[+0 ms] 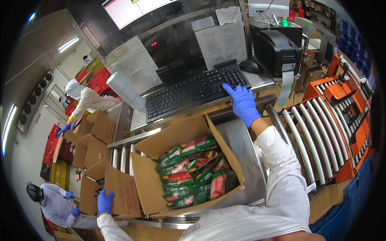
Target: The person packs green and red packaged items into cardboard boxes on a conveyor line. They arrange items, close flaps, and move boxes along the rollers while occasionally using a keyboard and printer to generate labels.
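Observation:
An open cardboard carton (172, 138) full of green and red plastic packets (181, 177) stands before me on a steel surface. My right hand (242, 104), in a blue glove, has its index finger extended at the right part of a black keyboard (193, 90); it grips nothing. To the left, my left hand (105, 202), also gloved in blue, rests with fingers apart at the edge of a second open carton (122, 192), which holds similar packets. Whether its fingers pinch the cardboard cannot be told.
A label printer (277, 51) with a hanging label strip and a mouse (251, 67) are at the upper right. An orange-framed roller conveyor (316, 138) runs at the right. A label roll (125, 90) stands left of the keyboard. Two co-workers handle things near more cartons (99, 126) at the left.

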A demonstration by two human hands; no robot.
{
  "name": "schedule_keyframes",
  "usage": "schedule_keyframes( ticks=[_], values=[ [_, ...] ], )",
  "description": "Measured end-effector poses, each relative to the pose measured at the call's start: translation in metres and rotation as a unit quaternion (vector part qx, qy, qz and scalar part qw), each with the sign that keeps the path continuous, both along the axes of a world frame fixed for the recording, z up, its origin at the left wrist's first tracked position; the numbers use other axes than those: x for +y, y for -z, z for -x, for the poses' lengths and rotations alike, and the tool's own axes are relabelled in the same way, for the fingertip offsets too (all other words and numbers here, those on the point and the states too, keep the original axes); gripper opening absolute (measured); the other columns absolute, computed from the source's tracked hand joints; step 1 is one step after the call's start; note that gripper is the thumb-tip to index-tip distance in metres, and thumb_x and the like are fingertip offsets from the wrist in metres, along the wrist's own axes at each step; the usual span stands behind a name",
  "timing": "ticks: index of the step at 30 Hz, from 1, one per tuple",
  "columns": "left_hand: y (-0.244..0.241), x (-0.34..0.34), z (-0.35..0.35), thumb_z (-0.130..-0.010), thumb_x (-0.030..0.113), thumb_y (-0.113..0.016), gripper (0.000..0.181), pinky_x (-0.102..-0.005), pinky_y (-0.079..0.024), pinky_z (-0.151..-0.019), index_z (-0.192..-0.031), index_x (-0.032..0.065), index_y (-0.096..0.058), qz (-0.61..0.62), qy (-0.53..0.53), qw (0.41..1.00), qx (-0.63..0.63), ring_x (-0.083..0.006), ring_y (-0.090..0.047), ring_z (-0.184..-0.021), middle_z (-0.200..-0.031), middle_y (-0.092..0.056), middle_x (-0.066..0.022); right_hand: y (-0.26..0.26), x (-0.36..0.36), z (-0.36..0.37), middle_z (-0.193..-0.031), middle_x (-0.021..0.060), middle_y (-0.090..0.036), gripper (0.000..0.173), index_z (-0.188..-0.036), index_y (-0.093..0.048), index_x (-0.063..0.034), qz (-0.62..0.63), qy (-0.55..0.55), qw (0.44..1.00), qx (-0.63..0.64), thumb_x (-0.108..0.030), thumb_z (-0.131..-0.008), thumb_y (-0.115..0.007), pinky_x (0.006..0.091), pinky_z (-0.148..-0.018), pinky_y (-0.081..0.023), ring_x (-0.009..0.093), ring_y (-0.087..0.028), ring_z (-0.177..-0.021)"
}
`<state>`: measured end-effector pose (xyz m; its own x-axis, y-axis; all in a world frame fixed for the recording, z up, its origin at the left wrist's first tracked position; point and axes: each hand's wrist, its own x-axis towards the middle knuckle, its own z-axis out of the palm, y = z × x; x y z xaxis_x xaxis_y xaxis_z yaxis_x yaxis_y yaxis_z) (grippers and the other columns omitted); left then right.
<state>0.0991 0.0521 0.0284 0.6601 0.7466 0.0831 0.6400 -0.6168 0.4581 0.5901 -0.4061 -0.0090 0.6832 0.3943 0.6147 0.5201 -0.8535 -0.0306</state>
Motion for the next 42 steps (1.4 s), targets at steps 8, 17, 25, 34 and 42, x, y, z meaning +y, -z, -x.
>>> schedule_keyframes(
  ticks=[8, 17, 25, 34, 42],
  values=[
    [0.012, 0.009, 0.0, -0.079, 0.012, -0.064, 0.035, -0.0329, -0.05, -0.076, -0.11, -0.0033, -0.06, 0.019, -0.06, 0.998, 0.015, -0.0228, -0.066, -0.086, -0.098, -0.068, -0.0158, 0.007, 0.004, 0.002, -0.09, 0.0068, -0.047, 0.068, -0.137, -0.044, -0.0242, -0.017, 0.005, 1.0, -0.014, -0.003, -0.073, -0.053, 0.0382, -0.076, -0.038, 0.023, -0.05, -0.084],
    [0.013, 0.006, 0.003, -0.079, 0.011, -0.065, 0.037, -0.0324, -0.05, -0.075, -0.113, -0.0031, -0.059, 0.019, -0.073, 0.997, 0.002, -0.0221, -0.066, -0.084, -0.098, -0.068, -0.0153, 0.004, 0.01, -0.004, -0.09, 0.0058, -0.047, 0.063, -0.133, -0.048, -0.0272, -0.001, 0.036, 0.999, -0.033, -0.001, -0.076, -0.05, 0.0386, -0.075, -0.037, 0.022, -0.05, -0.084],
    [0.009, 0.0, 0.0, -0.08, 0.009, -0.065, 0.035, -0.0325, -0.05, -0.075, -0.112, -0.0025, -0.06, 0.001, -0.076, 0.997, 0.012, -0.0225, -0.066, -0.083, -0.097, -0.068, -0.0156, 0.003, 0.01, -0.003, -0.089, 0.0051, -0.047, 0.061, -0.133, -0.048, -0.0277, -0.004, 0.041, 0.998, -0.038, -0.002, -0.077, -0.049, 0.0385, -0.076, -0.037, 0.022, -0.05, -0.083],
    [0.012, 0.003, 0.002, -0.079, 0.008, -0.064, 0.036, -0.0313, -0.05, -0.074, -0.113, -0.0026, -0.06, 0.019, -0.075, 0.997, -0.008, -0.0192, -0.065, -0.082, -0.096, -0.069, -0.0137, 0.005, 0.012, -0.003, -0.089, 0.0046, -0.048, 0.062, -0.133, -0.048, -0.0275, 0.001, 0.046, 0.998, -0.04, -0.002, -0.076, -0.05, 0.0387, -0.076, -0.037, 0.021, -0.05, -0.083],
    [0.013, 0.007, 0.003, -0.079, 0.009, -0.065, 0.037, -0.0318, -0.05, -0.075, -0.113, -0.0026, -0.06, 0.012, -0.072, 0.997, 0.003, -0.0197, -0.065, -0.084, -0.097, -0.068, -0.0141, 0.003, 0.009, -0.003, -0.09, 0.0049, -0.048, 0.059, -0.13, -0.05, -0.0277, -0.004, 0.039, 0.998, -0.04, -0.003, -0.077, -0.051, 0.0392, -0.078, -0.037, 0.022, -0.05, -0.084]
  ],
)
